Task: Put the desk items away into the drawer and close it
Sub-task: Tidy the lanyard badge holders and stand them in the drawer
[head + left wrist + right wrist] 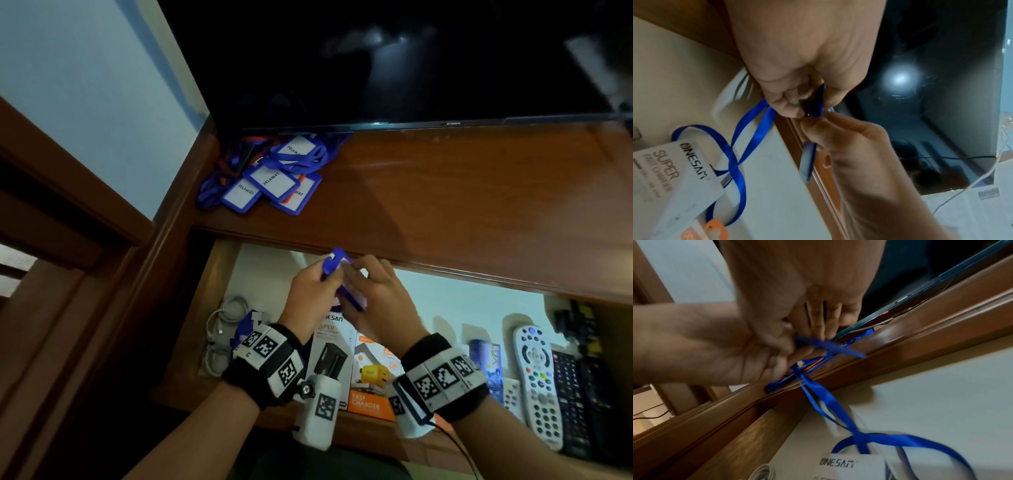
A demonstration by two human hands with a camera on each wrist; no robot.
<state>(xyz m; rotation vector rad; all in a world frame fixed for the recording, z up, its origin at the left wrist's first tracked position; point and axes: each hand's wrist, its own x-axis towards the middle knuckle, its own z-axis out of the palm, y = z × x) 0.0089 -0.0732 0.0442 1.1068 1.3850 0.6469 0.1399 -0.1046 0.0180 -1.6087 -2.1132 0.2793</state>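
Observation:
Both hands hold one blue badge holder (352,298) above the open drawer (219,274), close under the desk's front edge. My left hand (327,275) pinches its upper end, with fingers (791,105) curled round the blue strap. On the other side my right hand (358,274) grips the holder (807,162) between thumb and fingers (818,321). The blue lanyard (740,162) hangs from it in loops (828,405) onto the drawer floor. A pile of blue badge holders (270,178) with lanyards lies on the desk top at the back left.
The drawer holds white cables (222,325) at the left, charger boxes (342,356) in the middle, and remotes (537,377) at the right. A dark television screen (411,68) stands on the brown desk (462,198). A wooden frame (68,222) stands at the left.

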